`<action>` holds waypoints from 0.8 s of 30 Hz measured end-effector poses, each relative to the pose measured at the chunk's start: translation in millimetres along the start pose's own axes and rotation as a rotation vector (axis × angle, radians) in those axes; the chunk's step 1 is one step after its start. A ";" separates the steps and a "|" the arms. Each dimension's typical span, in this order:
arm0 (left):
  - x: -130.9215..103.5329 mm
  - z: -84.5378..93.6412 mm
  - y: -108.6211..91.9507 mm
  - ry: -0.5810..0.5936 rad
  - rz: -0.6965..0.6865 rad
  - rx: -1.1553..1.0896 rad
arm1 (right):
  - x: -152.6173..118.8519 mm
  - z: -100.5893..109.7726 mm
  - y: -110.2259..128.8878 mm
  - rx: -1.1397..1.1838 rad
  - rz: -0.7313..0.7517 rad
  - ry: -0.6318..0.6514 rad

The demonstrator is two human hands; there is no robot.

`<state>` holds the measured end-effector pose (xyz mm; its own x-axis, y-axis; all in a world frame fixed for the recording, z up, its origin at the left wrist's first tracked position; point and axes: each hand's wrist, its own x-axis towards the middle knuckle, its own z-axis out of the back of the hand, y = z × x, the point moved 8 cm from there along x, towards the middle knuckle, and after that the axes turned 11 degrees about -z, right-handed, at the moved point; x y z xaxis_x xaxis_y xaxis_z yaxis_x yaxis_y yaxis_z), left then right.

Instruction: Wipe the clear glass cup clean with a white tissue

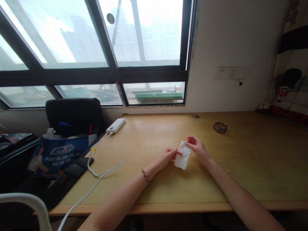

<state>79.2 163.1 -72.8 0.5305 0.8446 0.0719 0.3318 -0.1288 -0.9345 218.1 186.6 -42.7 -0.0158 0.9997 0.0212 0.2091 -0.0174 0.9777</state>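
Between my two hands, just above the wooden desk [154, 128], is a folded white paper tissue [183, 158]. My left hand [170, 155] pinches its left edge, the thumb lying across the front and the other fingers partly behind it. At the upper right corner, my right hand [196, 147] grips the tissue between thumb and fingers. The lower end of the tissue hangs free and looks slightly uneven. A braided bracelet [145, 177] circles my left wrist.
A white power bank [115, 125] with a white cable [96, 175] lies at the desk's left edge. Farther back on the right sits a dark patterned ring-shaped object [220, 127]. Left of the desk are a black chair [74, 112] and a blue bag [62, 154]. Wall sockets [226, 73] are behind.
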 end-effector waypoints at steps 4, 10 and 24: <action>-3.1 -6.9 -4.9 0.042 -0.014 -0.015 | 1.3 4.9 -0.6 0.019 0.019 -0.040; -8.3 -16.8 1.8 0.134 0.050 0.043 | -0.1 2.9 -3.7 -0.007 0.008 -0.053; 3.4 2.6 -16.8 -0.033 -0.154 -0.011 | -24.9 -53.5 -20.7 0.109 -0.326 0.517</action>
<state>73.4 169.5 -57.8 0.4468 0.8714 0.2026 0.4158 -0.0017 -0.9095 161.9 161.0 -52.3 -0.5619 0.8135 -0.1501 0.2116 0.3167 0.9246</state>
